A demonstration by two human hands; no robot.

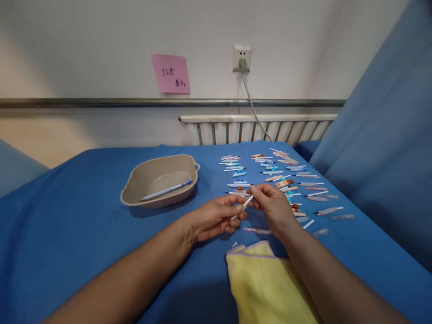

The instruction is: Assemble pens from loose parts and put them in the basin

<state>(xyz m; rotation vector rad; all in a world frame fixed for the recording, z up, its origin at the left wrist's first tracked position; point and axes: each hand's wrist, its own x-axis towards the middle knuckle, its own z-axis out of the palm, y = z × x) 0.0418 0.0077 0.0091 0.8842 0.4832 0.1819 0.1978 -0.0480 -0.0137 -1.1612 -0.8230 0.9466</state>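
My left hand [216,217] and my right hand [272,204] meet over the blue cloth, both pinched on one thin white pen refill [241,209]. The left fingers hold its lower end, the right fingertips its upper end. Just beyond the hands lie several loose pen parts [280,180] in rows: barrels, caps and refills in white, blue and orange. A clear pen barrel [256,230] lies on the cloth right below my right hand.
A beige tray [135,191] at the left holds one assembled blue-white pen [167,190]. A yellow cloth [266,283] lies near me under my right forearm. Behind are a wall, a radiator [256,128], a socket with a cord and a pink note [171,74].
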